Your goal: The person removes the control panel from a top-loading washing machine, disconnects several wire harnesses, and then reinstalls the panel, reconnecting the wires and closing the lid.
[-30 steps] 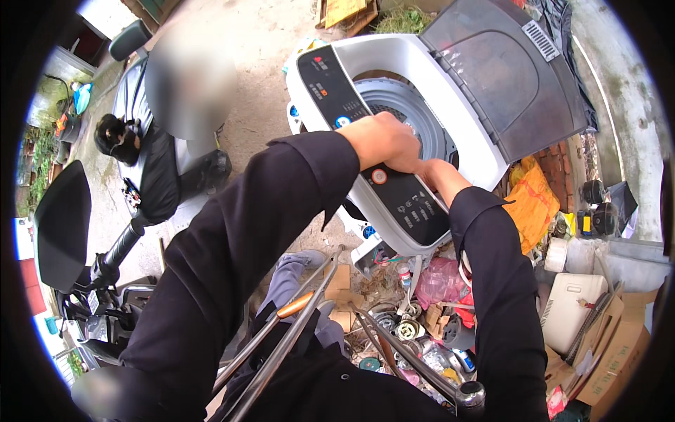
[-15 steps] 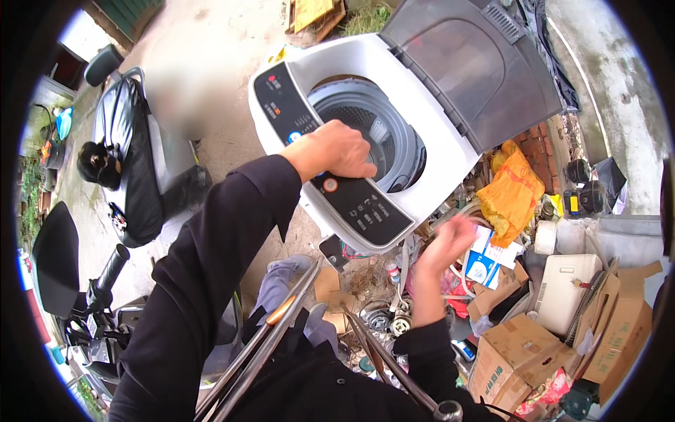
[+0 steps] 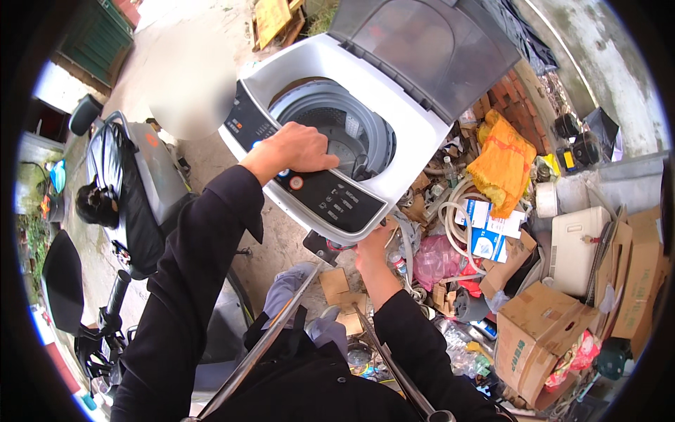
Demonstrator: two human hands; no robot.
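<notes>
A white top-loading washing machine [image 3: 415, 137] stands tilted in front of me, its dark see-through lid [image 3: 429, 56] raised. The grey drum [image 3: 344, 133] shows inside. My left hand [image 3: 299, 149] is closed over the black control panel [image 3: 341, 204], fingers curled over its inner edge toward the drum opening. Below the panel's near right corner, my right hand [image 3: 373, 253] is closed against the machine's lower edge; its fingertips are partly hidden there. Next to that hand, a small dark flat piece [image 3: 320, 246] sticks out from under the machine.
Scooters with a black cover [image 3: 116, 197] stand on the left. To the right lie a pale hose [image 3: 453, 218], an orange sack [image 3: 503, 165], a cardboard box [image 3: 538, 337] and a cream plastic housing [image 3: 576, 239]. Metal bars [image 3: 264, 344] cross before my body.
My right hand has come down and left from the open air beside the machine to its lower edge. The left hand keeps its hold on the panel. The whole view has shifted slightly.
</notes>
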